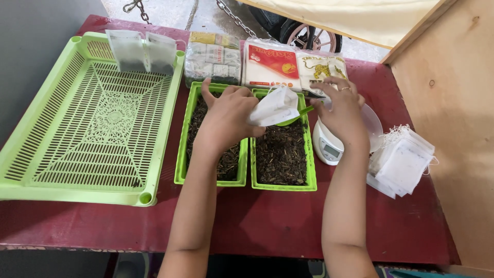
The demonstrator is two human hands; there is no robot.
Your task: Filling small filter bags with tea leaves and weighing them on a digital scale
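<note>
My left hand holds a small white paper bag over the two narrow green trays, both filled with dark dried leaves. My right hand grips a green scoop whose tip points into the bag's mouth. A ring sits on one finger of that hand. Directly under the right hand stands a small white kitchen scale with a clear dish.
A large empty green latticed tray lies at the left, with two filled white bags at its far edge. Packaged goods line the back of the red table. A stack of empty white bags sits right, beside a wooden panel.
</note>
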